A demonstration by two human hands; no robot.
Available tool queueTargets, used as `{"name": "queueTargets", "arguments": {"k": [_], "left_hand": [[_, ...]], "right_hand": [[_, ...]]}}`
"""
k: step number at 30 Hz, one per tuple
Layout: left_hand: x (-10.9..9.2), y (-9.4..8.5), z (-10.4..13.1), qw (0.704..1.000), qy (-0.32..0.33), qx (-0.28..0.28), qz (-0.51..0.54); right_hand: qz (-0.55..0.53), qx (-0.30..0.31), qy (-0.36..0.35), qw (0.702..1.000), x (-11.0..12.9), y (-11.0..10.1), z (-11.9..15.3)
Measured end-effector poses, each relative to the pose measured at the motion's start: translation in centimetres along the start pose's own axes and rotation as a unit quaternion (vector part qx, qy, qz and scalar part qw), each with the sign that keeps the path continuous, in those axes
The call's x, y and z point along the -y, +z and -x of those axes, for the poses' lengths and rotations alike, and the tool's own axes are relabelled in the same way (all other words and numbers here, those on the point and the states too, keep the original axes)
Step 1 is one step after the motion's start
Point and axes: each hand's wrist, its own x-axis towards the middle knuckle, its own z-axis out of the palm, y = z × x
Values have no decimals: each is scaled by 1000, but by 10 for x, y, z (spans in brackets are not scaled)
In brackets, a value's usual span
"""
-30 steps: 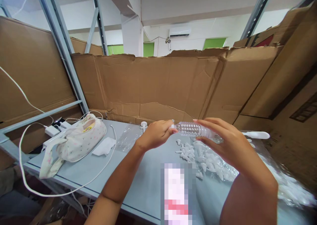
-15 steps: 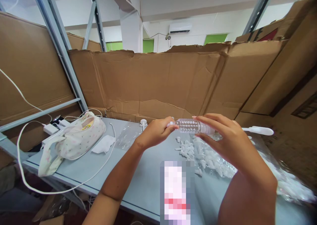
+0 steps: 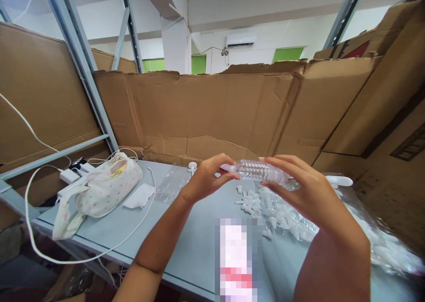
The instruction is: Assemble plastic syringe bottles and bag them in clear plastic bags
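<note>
A clear ribbed plastic tube [image 3: 254,170] lies level between both hands above the table. My left hand [image 3: 212,173] pinches the white tip at its left end between thumb and fingers. My right hand [image 3: 295,178] grips the tube's right part, thumb below and fingers above. Beyond the right hand a white rounded handle [image 3: 341,180] sticks out to the right; its link to the tube is hidden behind that hand. Small white plastic pieces [image 3: 250,202] lie loose on the table below the tube.
Plastic bags of white parts [image 3: 295,224] lie at the right. On the grey table [image 3: 186,235], a patterned fabric pouch [image 3: 102,191], white paper [image 3: 139,195] and a looping cable occupy the left. A clear bag [image 3: 172,184] lies behind my left hand. Cardboard [image 3: 206,111] walls the back.
The white handle has moved left, closer to my right hand. More of the white tip shows at my left fingertips. Both hands keep nearly the same position.
</note>
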Motion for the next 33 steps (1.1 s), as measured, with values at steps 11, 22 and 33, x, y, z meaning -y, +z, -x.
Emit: {"name": "queueTargets", "arguments": {"k": [11,22,33], "left_hand": [[-3,-3,-1,997,42,-13,58],[-2,-6,-1,971,-160,8,179],[-3,-9,0,988,-97,2,120]], "right_hand": [[-33,21,17,999,5,-4,-1],[-11,-14,17,1000,6,5,-4],[-41,7,25,999,10,3,-5]]}}
